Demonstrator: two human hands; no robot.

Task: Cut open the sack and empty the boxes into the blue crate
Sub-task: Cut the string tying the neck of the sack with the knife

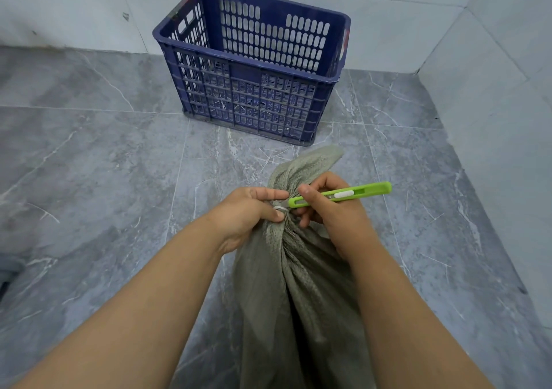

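A grey-green woven sack stands on the floor in front of me, its neck bunched and bound by a white tie. My left hand grips the neck at the tie. My right hand holds a green utility knife like a pen, its tip at the tied neck beside my left fingers. The loose sack top flares out above the tie. The blue slotted crate stands farther back, and its inside looks empty. No boxes are visible; the sack hides whatever is in it.
Grey marble-pattern floor tiles spread to the left and around the crate. Pale tiled walls close in behind the crate and along the right side. A dark edge of something shows at the far left.
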